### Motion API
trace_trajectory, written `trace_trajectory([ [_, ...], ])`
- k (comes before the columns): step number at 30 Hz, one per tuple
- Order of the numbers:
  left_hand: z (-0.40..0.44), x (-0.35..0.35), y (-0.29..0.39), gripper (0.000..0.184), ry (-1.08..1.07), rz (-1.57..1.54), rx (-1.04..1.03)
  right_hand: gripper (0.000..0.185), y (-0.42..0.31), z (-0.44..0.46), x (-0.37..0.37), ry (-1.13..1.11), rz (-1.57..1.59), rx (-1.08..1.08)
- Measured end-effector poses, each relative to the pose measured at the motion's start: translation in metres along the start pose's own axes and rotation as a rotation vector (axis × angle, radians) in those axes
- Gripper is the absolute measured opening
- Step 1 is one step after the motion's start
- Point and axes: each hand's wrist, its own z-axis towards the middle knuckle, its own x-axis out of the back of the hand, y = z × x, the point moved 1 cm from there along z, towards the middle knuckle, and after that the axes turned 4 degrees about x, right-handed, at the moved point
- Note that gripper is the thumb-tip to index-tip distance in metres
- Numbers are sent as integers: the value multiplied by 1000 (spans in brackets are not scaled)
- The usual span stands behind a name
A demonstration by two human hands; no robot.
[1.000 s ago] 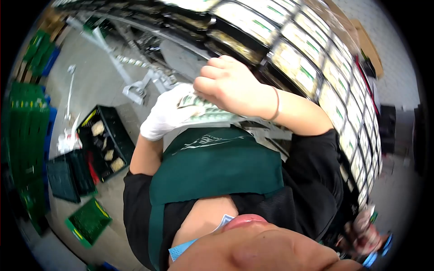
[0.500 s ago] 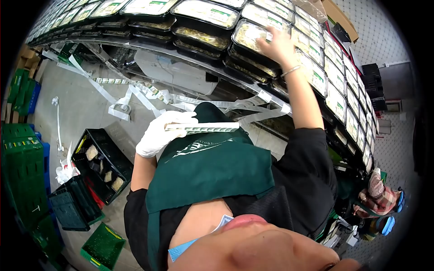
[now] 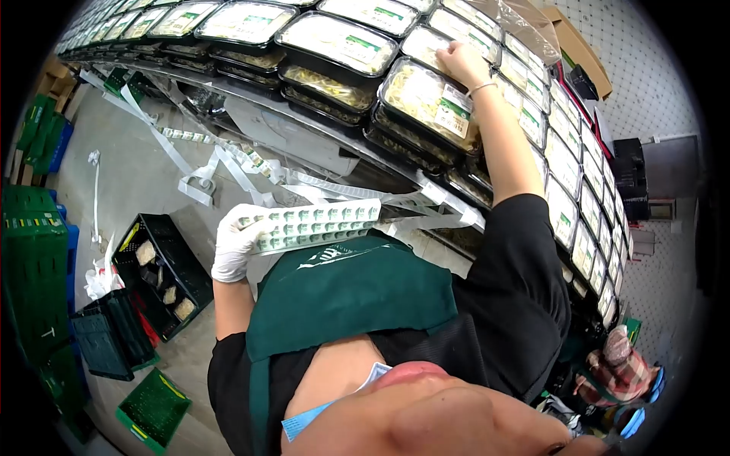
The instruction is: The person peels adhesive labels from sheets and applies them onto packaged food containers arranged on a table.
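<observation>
My left hand (image 3: 239, 239), in a white glove, grips the left end of a strip of green-and-white labels (image 3: 319, 226) held in front of the green apron (image 3: 350, 292). The strip shows several rows of labels. My right hand (image 3: 464, 64) is bare, with a band at the wrist. It is over a black tray with a clear lid (image 3: 422, 47), its fingers curled together; anything between them is too small to tell. Nearer to me, a lidded tray of pale food (image 3: 430, 102) with a white-and-green label sits on top of a stack.
Rows of stacked lidded trays (image 3: 338, 42) fill the table and curve down the right side. White backing strips (image 3: 171, 148) hang and lie below its edge. Dark crates (image 3: 163, 277) and a green crate (image 3: 154, 409) are on the floor at left. Another person (image 3: 620, 372) is at lower right.
My right hand left the label strip, reached to the trays and now has its fingers curled in. My left hand moved left, its strip turned face up. The view has shifted.
</observation>
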Motion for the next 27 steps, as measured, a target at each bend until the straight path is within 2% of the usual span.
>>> trace_trajectory([
  [2, 3, -7, -5, 15, 18, -54, -12, 45, 18, -3, 14, -112, -149, -117],
  [3, 5, -13, -6, 16, 49, -78, -22, 51, 20, -3, 38, -423, -53, -231],
  [4, 9, -20, -4, 16, 80, -102, -40, 45, 38, 4, 38, -360, -30, -171],
  [6, 19, -38, -5, 22, 84, -233, -159, 38, 59, 1, 38, -198, 315, -115],
  [7, 20, -65, 14, 28, 105, -251, -234, 32, 47, -13, 46, -48, 423, 28],
  [8, 25, -74, 23, 30, -7, -249, -249, 30, 22, -36, 68, -131, 584, 74],
  [9, 31, -83, 24, 29, 56, -223, -309, 26, 5, -61, 86, -195, 664, 234],
  [10, 34, -96, 24, 28, 122, -194, -365, 24, -9, -89, 98, -291, 753, 274],
  [12, 35, -119, 26, 20, 198, -308, -326, 28, -24, -137, 117, -446, 863, 466],
  [14, 38, -137, 27, 18, 182, -349, -352, 33, -31, -159, 126, -399, 645, 681],
  [16, 34, -155, 32, 16, 215, -345, -394, 36, -27, -162, 114, -440, 716, 625],
  [19, 30, -152, 24, 15, 189, -349, -458, 39, -22, -157, 103, -14, 551, 690],
  [20, 26, -152, 25, 14, 201, -338, -459, 37, -21, -158, 105, -36, 567, 631],
  [22, 23, -148, 27, 12, 202, -325, -464, 34, -19, -167, 96, -219, 837, 499],
  [24, 22, -143, 21, 10, 172, -402, -469, 34, -24, -176, 98, -340, 818, 470],
  [27, 20, -132, 12, 9, 184, -405, -489, 26, -30, -183, 89, -422, 1102, 265],
])
